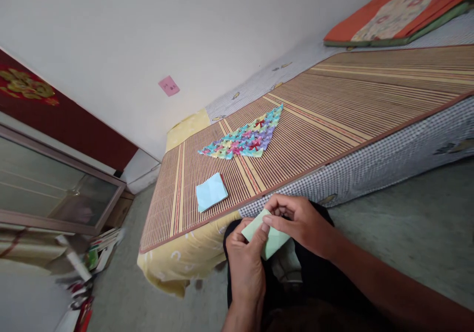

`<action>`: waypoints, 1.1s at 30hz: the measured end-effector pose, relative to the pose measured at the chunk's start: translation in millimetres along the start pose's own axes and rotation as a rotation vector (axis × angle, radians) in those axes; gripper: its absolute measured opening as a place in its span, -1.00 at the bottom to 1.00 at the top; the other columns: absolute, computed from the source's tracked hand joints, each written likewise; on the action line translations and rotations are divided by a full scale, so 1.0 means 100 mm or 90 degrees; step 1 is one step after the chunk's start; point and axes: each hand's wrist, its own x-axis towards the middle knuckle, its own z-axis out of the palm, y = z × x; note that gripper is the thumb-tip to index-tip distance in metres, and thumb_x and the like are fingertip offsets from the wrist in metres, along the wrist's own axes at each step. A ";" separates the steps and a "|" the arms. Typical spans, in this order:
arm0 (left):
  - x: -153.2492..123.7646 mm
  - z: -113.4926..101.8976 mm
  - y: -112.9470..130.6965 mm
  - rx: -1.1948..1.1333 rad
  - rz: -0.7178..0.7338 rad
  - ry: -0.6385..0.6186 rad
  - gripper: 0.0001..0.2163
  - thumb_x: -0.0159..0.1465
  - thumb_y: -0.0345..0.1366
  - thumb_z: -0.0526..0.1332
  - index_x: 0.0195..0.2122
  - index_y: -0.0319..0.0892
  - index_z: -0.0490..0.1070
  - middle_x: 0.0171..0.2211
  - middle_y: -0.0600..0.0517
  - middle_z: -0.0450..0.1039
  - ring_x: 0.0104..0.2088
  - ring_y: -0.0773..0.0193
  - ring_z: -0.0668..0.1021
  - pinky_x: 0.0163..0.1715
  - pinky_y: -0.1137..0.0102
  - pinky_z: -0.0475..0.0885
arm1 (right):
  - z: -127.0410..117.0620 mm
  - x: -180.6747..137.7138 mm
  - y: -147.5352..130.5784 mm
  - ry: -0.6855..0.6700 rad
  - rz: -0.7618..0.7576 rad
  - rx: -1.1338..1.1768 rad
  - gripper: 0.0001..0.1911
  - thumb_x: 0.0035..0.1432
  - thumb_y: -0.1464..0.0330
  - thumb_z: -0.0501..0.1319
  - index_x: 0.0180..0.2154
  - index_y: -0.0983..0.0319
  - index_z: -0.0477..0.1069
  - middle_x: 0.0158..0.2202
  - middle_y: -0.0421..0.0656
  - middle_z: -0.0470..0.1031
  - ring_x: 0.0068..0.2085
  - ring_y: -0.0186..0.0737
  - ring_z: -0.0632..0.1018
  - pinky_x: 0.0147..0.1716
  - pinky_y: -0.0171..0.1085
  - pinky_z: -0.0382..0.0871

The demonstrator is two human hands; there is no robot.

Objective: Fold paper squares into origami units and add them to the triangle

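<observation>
Both my hands pinch a pale green folded paper [274, 240] in front of my lap, just below the bed's edge. My left hand [246, 263] grips its lower left side with thumb on top. My right hand [301, 221] presses its upper edge with closed fingers. On the striped bamboo mat [333, 119] lies a small stack of light blue paper squares [211, 192], and farther back a triangular patchwork of many small coloured folded papers [246, 138].
The bed has a yellow sheet [177, 263] and checked side [388, 164]. Folded orange bedding [400, 11] lies at its far end. A pink note [169, 85] sticks on the white wall. A glass-fronted cabinet [55, 188] and clutter [85, 272] stand at left. Grey floor [407, 223] lies right.
</observation>
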 end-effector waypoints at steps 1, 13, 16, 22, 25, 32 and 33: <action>0.00 0.00 0.00 0.003 -0.001 0.002 -0.77 0.09 -0.21 0.50 -0.41 -0.25 0.55 -0.57 0.16 0.28 -0.56 0.44 0.28 -0.52 0.51 0.22 | 0.00 0.00 0.00 -0.010 0.003 0.003 -0.86 0.17 0.32 0.28 -0.39 0.23 0.42 -0.48 -0.27 0.35 -0.42 -0.31 0.39 -0.43 -0.34 0.30; 0.08 -0.15 0.10 0.185 -0.048 -0.126 -0.77 0.09 -0.20 0.49 -0.49 -0.25 0.55 -0.51 0.07 0.42 -0.47 0.36 0.38 -0.44 0.46 0.30 | -0.07 0.04 -0.07 -0.084 0.001 -0.071 -0.75 0.22 0.27 0.25 -0.46 0.25 0.39 -0.53 -0.28 0.31 -0.47 -0.34 0.32 -0.49 -0.34 0.18; 0.12 -0.15 0.14 0.135 -0.069 -0.110 -0.76 0.05 -0.19 0.51 -0.50 -0.25 0.55 -0.56 0.08 0.43 -0.53 0.38 0.38 -0.48 0.46 0.29 | -0.11 0.08 -0.04 -0.086 0.009 -0.038 -0.65 0.31 0.16 0.18 -0.45 0.25 0.41 -0.53 -0.27 0.31 -0.48 -0.33 0.32 -0.50 -0.33 0.16; 0.13 -0.12 0.06 0.008 -0.036 0.021 -0.75 0.05 -0.19 0.52 -0.38 -0.27 0.61 -0.48 0.01 0.56 -0.48 0.32 0.50 -0.39 0.43 0.42 | -0.07 0.06 0.07 -0.073 0.062 0.024 -0.70 0.17 0.18 0.34 -0.46 0.23 0.38 -0.54 -0.29 0.36 -0.48 -0.32 0.39 -0.47 -0.33 0.23; 0.12 -0.13 0.02 -0.010 -0.015 0.041 -0.77 0.07 -0.20 0.51 -0.40 -0.26 0.59 -0.48 0.03 0.55 -0.49 0.35 0.49 -0.42 0.46 0.41 | -0.06 0.04 0.05 0.008 0.038 -0.002 -0.72 0.21 0.25 0.27 -0.51 0.22 0.37 -0.58 -0.28 0.36 -0.49 -0.31 0.40 -0.46 -0.33 0.26; 0.09 -0.09 -0.02 -0.049 0.025 0.071 -0.80 0.09 -0.23 0.51 -0.39 -0.23 0.58 -0.50 0.08 0.52 -0.50 0.39 0.47 -0.44 0.50 0.39 | -0.04 0.09 0.10 -0.009 0.089 0.096 -0.71 0.10 0.15 0.39 -0.41 0.22 0.44 -0.52 -0.26 0.46 -0.45 -0.29 0.48 -0.39 -0.31 0.37; 0.09 -0.07 -0.02 -0.057 0.025 0.070 -0.79 0.08 -0.23 0.51 -0.39 -0.23 0.58 -0.49 0.07 0.53 -0.49 0.37 0.49 -0.43 0.49 0.41 | 0.00 0.09 0.15 -0.060 0.122 0.132 -0.68 0.04 0.14 0.42 -0.42 0.23 0.44 -0.51 -0.25 0.47 -0.44 -0.29 0.48 -0.40 -0.31 0.38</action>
